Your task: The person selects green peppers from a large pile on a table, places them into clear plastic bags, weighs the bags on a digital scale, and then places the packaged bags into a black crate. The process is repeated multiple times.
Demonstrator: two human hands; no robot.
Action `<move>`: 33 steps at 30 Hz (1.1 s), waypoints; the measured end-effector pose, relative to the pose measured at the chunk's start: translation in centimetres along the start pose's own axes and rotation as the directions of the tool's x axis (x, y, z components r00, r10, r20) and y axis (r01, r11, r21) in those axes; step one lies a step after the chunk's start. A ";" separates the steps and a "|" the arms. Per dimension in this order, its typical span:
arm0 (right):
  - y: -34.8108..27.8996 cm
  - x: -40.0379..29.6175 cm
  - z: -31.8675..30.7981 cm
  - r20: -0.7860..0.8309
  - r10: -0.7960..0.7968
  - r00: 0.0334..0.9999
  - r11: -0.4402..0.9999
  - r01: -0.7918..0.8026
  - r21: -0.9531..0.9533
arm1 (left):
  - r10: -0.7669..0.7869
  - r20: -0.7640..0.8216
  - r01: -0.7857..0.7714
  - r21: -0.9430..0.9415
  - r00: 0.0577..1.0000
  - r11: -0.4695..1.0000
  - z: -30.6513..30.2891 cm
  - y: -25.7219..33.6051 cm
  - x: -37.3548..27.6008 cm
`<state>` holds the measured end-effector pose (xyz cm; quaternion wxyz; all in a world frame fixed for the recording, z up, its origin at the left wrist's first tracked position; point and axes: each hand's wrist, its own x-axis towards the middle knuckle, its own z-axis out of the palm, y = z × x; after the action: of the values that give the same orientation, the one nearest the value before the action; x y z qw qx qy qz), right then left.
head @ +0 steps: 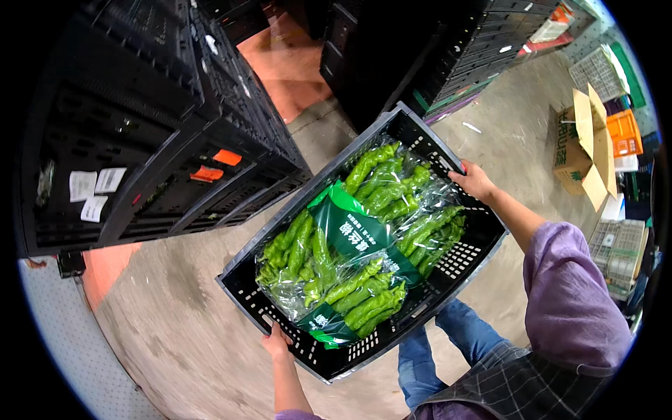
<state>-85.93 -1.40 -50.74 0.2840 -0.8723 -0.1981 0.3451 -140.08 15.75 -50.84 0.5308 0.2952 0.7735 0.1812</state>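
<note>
A black plastic crate (446, 310) is held up in front of me, above the concrete floor. My left hand (276, 342) grips its near-left end wall, with the fingers through the handle slot. At the opposite end my right hand (473, 181) clasps the rim, and part of its fingers is hidden behind the wall. Inside lie several clear plastic bags of long green peppers (378, 197). The bags carry green printed bands (353, 227) with writing. They cover most of the crate's bottom, leaving the right end of its perforated base bare.
Tall stacks of black crates stand at left (152, 178) and beyond the held crate (399, 58), with a gap between them. An open cardboard box (569, 152), an orange crate (625, 134) and pale crates (619, 249) stand at right.
</note>
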 end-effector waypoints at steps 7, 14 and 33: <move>0.2 -1.9 0.0 -0.058 -0.019 0.998 0.999 0.016 -0.052 | 0.072 -0.182 -0.054 0.102 0.981 0.993 1.3 1.2 1.0; -1.4 -2.4 0.1 -0.064 0.067 0.996 0.971 -0.079 -0.226 | 0.066 -0.172 -0.025 0.229 0.983 0.973 -0.3 -0.2 3.1; 1.0 -3.6 0.7 -0.208 -0.143 0.968 0.990 0.142 -0.017 | 0.071 -0.289 0.111 0.566 0.955 0.817 -4.8 -0.6 6.3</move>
<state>-88.76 -3.89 -49.99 0.3263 -0.8875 -0.2298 0.2303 -146.33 19.53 -53.94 0.2963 0.4027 0.8657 -0.0244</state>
